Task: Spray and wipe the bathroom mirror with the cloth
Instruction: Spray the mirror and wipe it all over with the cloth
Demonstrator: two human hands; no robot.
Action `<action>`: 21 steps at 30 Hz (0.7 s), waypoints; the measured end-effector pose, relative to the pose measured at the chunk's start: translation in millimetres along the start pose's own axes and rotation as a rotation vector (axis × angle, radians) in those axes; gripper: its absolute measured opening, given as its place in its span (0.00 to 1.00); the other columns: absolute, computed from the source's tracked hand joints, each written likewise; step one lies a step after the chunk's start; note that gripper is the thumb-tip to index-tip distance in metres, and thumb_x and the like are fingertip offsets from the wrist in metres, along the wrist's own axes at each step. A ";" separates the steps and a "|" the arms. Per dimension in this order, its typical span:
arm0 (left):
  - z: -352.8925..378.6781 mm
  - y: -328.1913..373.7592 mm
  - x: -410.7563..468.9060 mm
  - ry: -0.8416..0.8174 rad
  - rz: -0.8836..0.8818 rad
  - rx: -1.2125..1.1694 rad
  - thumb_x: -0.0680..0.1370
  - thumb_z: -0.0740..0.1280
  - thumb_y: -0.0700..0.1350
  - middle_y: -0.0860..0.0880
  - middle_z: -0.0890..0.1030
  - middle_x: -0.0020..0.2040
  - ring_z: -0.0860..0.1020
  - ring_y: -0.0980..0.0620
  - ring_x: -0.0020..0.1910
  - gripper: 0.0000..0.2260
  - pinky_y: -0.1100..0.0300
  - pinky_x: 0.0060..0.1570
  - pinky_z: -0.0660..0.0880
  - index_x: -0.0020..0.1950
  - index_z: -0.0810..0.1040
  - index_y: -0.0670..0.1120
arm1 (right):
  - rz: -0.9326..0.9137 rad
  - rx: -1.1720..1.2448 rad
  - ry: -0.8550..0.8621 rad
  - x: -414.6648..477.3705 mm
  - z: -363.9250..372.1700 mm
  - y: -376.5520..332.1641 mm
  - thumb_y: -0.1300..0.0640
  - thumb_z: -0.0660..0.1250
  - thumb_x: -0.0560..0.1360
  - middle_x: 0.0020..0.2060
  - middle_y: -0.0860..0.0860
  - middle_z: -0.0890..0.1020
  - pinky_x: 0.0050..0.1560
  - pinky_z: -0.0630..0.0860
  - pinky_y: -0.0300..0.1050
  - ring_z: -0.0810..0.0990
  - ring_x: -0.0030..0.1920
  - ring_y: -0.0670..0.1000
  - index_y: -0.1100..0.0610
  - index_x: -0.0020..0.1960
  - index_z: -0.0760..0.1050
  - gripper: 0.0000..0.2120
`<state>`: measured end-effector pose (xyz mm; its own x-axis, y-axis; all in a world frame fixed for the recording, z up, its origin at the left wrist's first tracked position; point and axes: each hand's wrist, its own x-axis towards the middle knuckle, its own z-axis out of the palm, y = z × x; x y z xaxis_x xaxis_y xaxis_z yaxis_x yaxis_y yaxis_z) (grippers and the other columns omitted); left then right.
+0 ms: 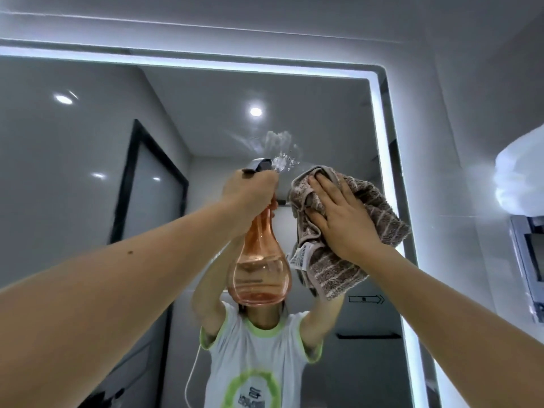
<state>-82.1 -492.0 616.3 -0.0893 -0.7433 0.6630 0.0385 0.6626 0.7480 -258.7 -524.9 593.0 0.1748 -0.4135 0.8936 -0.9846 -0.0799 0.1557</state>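
The bathroom mirror [329,122] fills the view, framed by a lit white strip. My left hand [250,195] grips the neck of an orange see-through spray bottle [259,269], its grey nozzle pointing at the glass. Wet droplets [279,148] sit on the mirror just above the nozzle. My right hand [344,219] lies flat with spread fingers on a brown striped cloth [338,269], pressing it against the mirror right of the bottle. The bottle holds a little liquid at its bottom. The mirror reflects the person with both arms raised.
A white rounded fixture [521,175] and a chrome shelf [530,260] hang on the wall right of the mirror. The reflection shows a dark-framed door [147,184] and ceiling spotlights.
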 end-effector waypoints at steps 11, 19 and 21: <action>-0.8 18.3 8.9 -0.012 0.110 0.018 0.67 0.60 0.37 0.45 0.73 0.30 0.72 0.47 0.30 0.04 0.53 0.37 0.74 0.33 0.72 0.41 | 0.043 0.050 -0.017 -2.9 -5.1 -3.4 0.46 0.48 0.79 0.74 0.42 0.41 0.74 0.45 0.54 0.34 0.73 0.47 0.45 0.73 0.37 0.28; -7.5 15.7 11.5 -0.102 0.012 -0.046 0.70 0.60 0.37 0.45 0.77 0.34 0.78 0.49 0.33 0.11 0.49 0.47 0.79 0.51 0.74 0.37 | 0.035 0.019 -0.013 -1.1 -3.0 -2.4 0.46 0.48 0.79 0.74 0.42 0.40 0.74 0.46 0.53 0.34 0.73 0.47 0.45 0.73 0.36 0.28; -10.0 17.5 11.7 -0.082 0.023 -0.054 0.71 0.61 0.38 0.46 0.77 0.35 0.78 0.48 0.36 0.10 0.49 0.49 0.78 0.50 0.74 0.38 | 0.038 0.015 -0.014 -1.1 -4.1 -2.4 0.46 0.48 0.79 0.74 0.42 0.40 0.75 0.45 0.53 0.34 0.73 0.47 0.45 0.73 0.37 0.28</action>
<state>-72.5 -490.0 637.4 -0.1687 -0.7168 0.6766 0.0949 0.6714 0.7350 -256.6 -520.6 593.4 0.1375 -0.4296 0.8925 -0.9903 -0.0778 0.1151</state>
